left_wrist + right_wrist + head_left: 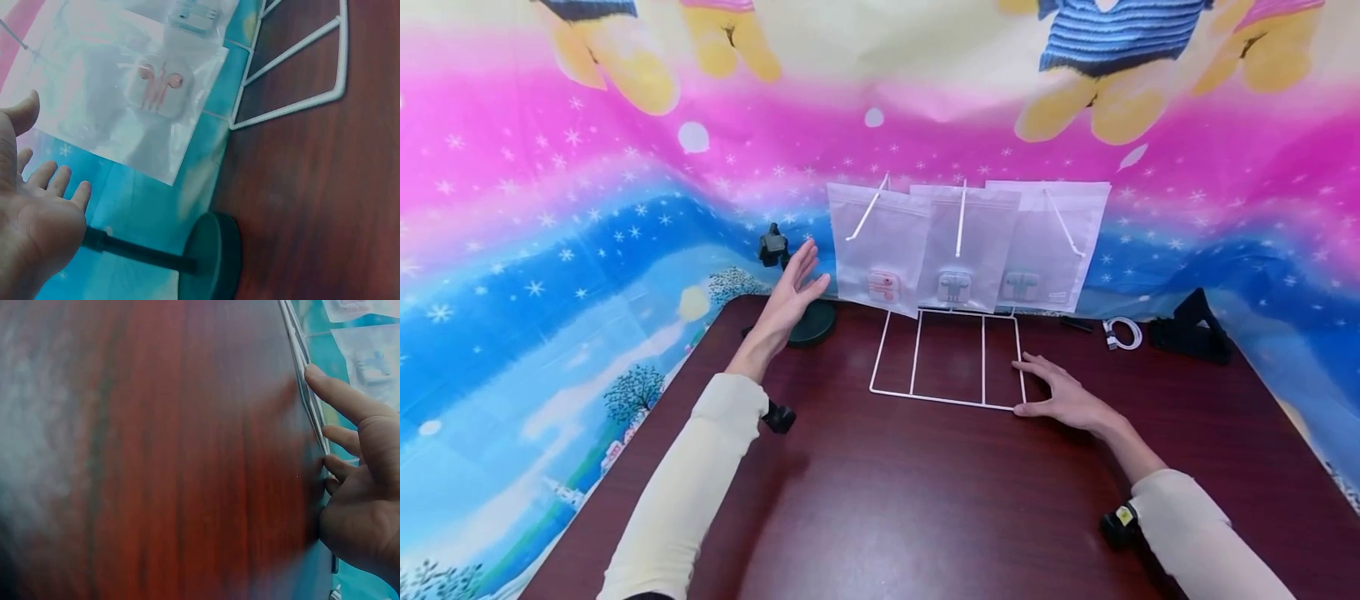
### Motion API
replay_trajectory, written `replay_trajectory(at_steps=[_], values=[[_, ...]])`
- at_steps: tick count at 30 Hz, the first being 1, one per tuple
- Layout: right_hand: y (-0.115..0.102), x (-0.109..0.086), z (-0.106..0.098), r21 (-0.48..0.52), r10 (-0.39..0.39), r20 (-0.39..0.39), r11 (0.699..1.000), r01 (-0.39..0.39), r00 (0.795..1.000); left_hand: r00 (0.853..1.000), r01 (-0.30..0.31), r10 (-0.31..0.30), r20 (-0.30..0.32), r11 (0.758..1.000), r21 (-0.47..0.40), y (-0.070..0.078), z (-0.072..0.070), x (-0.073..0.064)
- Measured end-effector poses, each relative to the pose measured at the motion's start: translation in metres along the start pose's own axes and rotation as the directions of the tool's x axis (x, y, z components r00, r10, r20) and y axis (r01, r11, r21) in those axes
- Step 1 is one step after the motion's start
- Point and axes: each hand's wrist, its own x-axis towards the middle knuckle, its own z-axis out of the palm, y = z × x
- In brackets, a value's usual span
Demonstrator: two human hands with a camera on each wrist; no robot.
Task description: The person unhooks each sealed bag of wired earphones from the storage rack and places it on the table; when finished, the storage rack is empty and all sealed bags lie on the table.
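Note:
A white wire display rack [943, 402] stands on the table, with bags hanging from its three hooks. The left bag [877, 233] shows pink earphones in a clear case [883, 287]. In the middle bag [973, 229] and the right bag [1063, 225], pale earphone cases show through. My left hand [786, 304] is raised left of the left bag, fingers straight, apart from it and holding nothing. At the rack's right side, my right hand [1060, 398] touches the base wire with thumb and fingertips spread. In the right wrist view these fingers [340, 397] lie along the wire.
A dark stand with a round base [812, 323] is behind my left hand. Back right on the table [880, 500] are a coiled white cable [1123, 333], a small black item [1077, 325] and a black holder [1193, 333]. A printed cloth [715, 175] hangs behind.

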Motion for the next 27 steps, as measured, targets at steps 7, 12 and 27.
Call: replay_trajectory(at_steps=[7, 12, 27], values=[[-0.002, -0.003, 0.001, -0.047, -0.022, 0.020, 0.999, 0.023, 1.000, 1.000, 0.016, -0.016, -0.016, 1.000, 0.017, 0.035, 0.011, 0.011], [-0.001, -0.002, 0.001, -0.042, 0.008, 0.039, 0.999, -0.006, 0.999, 0.999, 0.019, -0.018, -0.048, 0.999, 0.026, 0.033, 0.014, 0.029], [0.001, 0.003, -0.001, -0.041, 0.008, 0.043, 0.999, -0.007, 0.999, 0.992, 0.031, -0.031, -0.124, 1.000, 0.002, 0.031, 0.019, 0.052]])
